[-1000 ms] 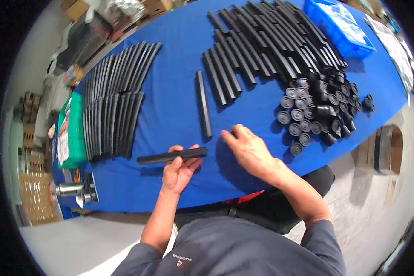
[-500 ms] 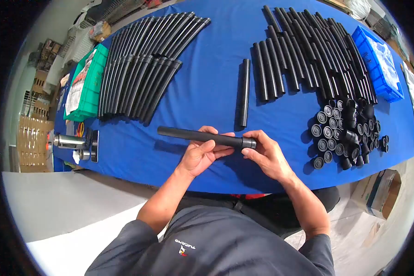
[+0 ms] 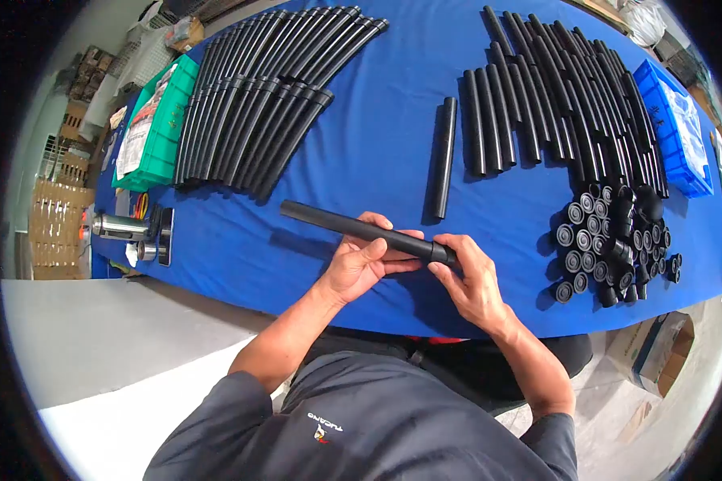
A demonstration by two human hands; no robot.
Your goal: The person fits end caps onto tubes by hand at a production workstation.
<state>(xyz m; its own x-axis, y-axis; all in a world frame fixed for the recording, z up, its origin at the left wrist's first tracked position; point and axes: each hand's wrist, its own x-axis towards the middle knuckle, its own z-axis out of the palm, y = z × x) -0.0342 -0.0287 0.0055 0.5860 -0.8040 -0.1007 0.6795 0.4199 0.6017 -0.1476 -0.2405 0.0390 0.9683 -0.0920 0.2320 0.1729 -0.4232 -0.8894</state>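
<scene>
A black tube (image 3: 329, 221) is held in the air over the blue cloth, its bare end pointing to the upper left. My left hand (image 3: 365, 260) supports the middle of it, thumb on the near side and fingers beneath and behind. At the right end, my right hand (image 3: 472, 280) grips a black cap (image 3: 440, 252) fitted on the tube, partly hidden by the fingers. A single loose tube (image 3: 444, 160) lies on the cloth just beyond my hands.
Capped tubes (image 3: 249, 128) lie in two rows at the left, beside a green crate (image 3: 168, 132). Plain tubes (image 3: 529, 104) and many loose caps (image 3: 573, 260) are at the right, near a blue crate (image 3: 694, 180). A metal flask (image 3: 120, 227) lies at the far left.
The held tube slants more steeply, its right end lower. My right hand has turned and covers more of the cap. The whole view has shifted slightly.
</scene>
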